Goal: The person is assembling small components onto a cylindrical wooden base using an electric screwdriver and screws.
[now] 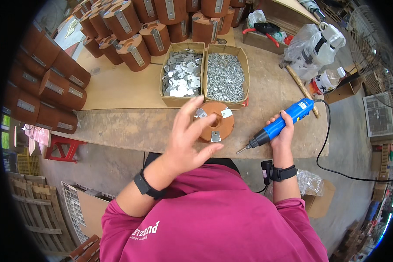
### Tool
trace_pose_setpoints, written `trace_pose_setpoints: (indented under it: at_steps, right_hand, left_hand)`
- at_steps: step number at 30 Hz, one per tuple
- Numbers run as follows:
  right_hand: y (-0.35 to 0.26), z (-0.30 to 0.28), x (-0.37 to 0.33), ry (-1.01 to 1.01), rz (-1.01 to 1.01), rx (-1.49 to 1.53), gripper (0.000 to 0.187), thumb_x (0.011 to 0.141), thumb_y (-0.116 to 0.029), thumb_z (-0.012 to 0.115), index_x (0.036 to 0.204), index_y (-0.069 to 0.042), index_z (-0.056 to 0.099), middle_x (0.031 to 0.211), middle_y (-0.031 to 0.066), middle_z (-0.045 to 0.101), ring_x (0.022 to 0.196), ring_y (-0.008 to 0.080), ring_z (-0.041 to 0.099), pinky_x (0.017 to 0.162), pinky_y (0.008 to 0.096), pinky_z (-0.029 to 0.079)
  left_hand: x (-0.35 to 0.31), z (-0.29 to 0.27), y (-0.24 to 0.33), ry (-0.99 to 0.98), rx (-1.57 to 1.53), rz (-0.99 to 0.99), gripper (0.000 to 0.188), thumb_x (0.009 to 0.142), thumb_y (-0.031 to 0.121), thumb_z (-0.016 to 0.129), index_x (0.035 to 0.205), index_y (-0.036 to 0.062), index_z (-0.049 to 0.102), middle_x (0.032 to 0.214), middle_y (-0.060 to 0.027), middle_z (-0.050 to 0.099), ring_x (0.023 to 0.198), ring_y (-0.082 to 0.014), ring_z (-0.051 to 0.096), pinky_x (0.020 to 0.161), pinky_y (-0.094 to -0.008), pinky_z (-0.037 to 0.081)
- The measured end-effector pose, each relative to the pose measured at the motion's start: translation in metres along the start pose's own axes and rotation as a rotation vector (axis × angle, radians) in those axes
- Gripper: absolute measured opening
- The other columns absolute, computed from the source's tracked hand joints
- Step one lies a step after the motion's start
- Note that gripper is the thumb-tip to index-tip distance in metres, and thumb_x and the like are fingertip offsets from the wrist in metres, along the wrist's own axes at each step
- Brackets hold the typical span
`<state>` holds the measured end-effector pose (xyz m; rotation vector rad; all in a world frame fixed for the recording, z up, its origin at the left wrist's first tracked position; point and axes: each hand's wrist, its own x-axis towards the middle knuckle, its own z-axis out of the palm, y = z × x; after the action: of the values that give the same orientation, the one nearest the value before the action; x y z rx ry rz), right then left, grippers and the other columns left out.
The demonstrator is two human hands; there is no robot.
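Note:
My right hand [284, 131] is wrapped round a blue electric screwdriver [294, 114], whose bit points down and left toward the table's near edge. My left hand [188, 137] hovers at the left side of a round reddish-brown wooden piece [228, 126], fingers apart with nothing seen in them. Whether its fingertips touch the piece I cannot tell. Small metal plates [215, 136] lie on the piece's top around a central hole. Just behind stand a carton of flat metal plates [182, 72] and a carton of screws [225, 76].
Brown wooden cylinders with metal strips [135, 53] are stacked at the back and on the left [61, 89]. A wooden stick [302, 89] and a plastic bottle [326, 81] are at the right. The screwdriver's black cord [329, 131] hangs off the table's right side.

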<state>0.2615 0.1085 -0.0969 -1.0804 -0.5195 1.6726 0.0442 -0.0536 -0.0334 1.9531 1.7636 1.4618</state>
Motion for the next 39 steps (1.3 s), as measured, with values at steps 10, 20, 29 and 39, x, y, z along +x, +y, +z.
trace_pose_setpoints:
  at_steps: [10,20,29,39]
  right_hand:
    - [0.001,0.002,-0.003,0.011,-0.007,-0.017,0.021,0.072,-0.017,0.058,0.084,-0.005,0.046,0.066,0.0063,0.05,0.057,0.0178,0.051,0.053,0.0328,0.046]
    - [0.0,0.0,0.0,0.008,0.001,-0.012,0.02,0.073,-0.018,0.058,0.085,-0.007,0.046,0.066,0.0053,0.049,0.057,0.0172,0.051,0.053,0.0322,0.046]
    - [-0.014,0.016,-0.009,0.03,-0.021,-0.106,0.021,0.073,-0.019,0.058,0.086,-0.006,0.047,0.066,0.0053,0.049,0.057,0.0172,0.051,0.053,0.0324,0.046]
    - [-0.114,0.101,-0.091,-0.627,-0.497,0.149,0.034,0.079,-0.019,0.047,0.107,-0.002,0.041,0.073,0.0067,0.049,0.064,0.0171,0.049,0.061,0.0348,0.043]
  left_hand:
    - [0.118,0.02,-0.059,-0.592,0.465,-0.081,0.019,0.07,0.013,0.059,0.089,0.0084,0.06,0.088,-0.0087,0.058,0.089,-0.0272,0.053,0.076,-0.0379,0.041]
    - [0.133,0.038,-0.065,-0.755,0.726,-0.015,0.009,0.066,0.015,0.064,0.072,0.0135,0.057,0.078,-0.0018,0.057,0.085,-0.0225,0.053,0.068,-0.0381,0.036]
    - [0.119,0.03,-0.063,-0.479,0.59,0.07,0.012,0.067,0.015,0.064,0.069,0.0088,0.055,0.077,-0.0043,0.058,0.076,-0.0257,0.056,0.065,-0.0393,0.037]
    - [0.069,-0.014,0.005,-0.316,-0.531,-0.461,0.006,0.071,0.0,0.062,0.074,0.0003,0.058,0.073,-0.0016,0.058,0.068,-0.0067,0.055,0.063,-0.021,0.044]
